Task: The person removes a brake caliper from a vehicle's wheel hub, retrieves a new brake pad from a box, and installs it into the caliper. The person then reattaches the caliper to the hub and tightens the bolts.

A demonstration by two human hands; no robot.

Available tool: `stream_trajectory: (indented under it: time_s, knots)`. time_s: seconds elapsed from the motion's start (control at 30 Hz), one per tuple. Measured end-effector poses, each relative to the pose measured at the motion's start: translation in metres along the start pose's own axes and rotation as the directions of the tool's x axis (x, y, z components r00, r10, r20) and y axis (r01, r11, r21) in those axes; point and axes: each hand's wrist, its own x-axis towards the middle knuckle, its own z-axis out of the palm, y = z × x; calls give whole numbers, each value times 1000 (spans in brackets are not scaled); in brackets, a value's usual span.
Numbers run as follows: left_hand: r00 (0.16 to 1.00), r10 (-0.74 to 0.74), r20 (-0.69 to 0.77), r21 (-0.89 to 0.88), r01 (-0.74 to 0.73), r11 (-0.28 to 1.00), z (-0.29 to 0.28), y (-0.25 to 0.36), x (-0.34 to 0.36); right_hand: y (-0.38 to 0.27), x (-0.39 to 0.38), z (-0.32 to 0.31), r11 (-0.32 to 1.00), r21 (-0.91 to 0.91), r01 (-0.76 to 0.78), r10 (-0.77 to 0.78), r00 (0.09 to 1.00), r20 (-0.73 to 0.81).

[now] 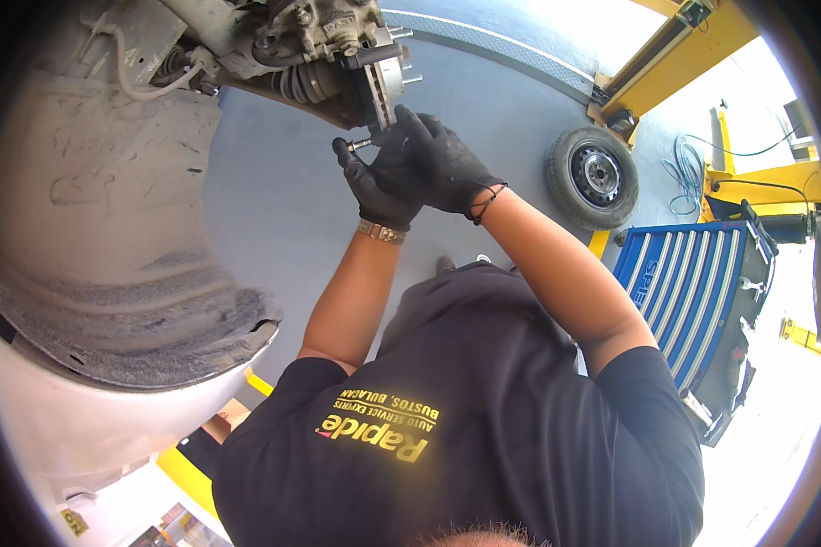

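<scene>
Both my hands wear black gloves and meet just below the brake assembly of a raised vehicle. My left hand [381, 190] has its thumb raised against one end of a slim silver metal pin [360, 144]. The pin's other end disappears among the dark gloved fingers. My right hand [449, 166] overlaps the left, its fingers bent and pressed together; what they hold is hidden. Just above the hands is the brake disc [379, 96], with wheel studs [412, 79] sticking out to the right. A dirty brake caliper [333, 32] sits over the disc, near a ribbed rubber boot [303, 84].
A dusty wheel-arch liner [128, 191] fills the left. On the right, a wheel with tyre [595, 176] lies on the grey floor by a yellow lift post [680, 59]. Nearby are a blue tool chest [680, 292] and a coiled hose [689, 173]. Another person's arm [217, 427] shows at lower left.
</scene>
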Motion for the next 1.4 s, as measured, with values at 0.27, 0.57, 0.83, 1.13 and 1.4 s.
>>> stream_trajectory:
  time_s: [0.27, 0.57, 0.83, 1.13, 1.4]
  knots:
    - [787, 572, -233, 901, -48, 432, 5, 43, -27, 3, -24, -6, 978, 208, 9, -10, 1000, 5]
    - [860, 496, 118, 993, -115, -35, 12, 64, -33, 56, -59, -5, 915, 339, -219, 190, 975, 116]
    - [553, 795, 251, 945, -319, -76, 64, 84, -38, 105, -109, -39, 822, 351, -449, 421, 893, 156]
    - [596, 671, 442, 879, -438, -190, 99, 64, 22, 125, -120, -33, 861, 277, -427, 378, 901, 215]
    - [634, 673, 381, 902, -416, -118, 86, 72, 37, 137, -127, -37, 874, 235, -426, 374, 897, 233]
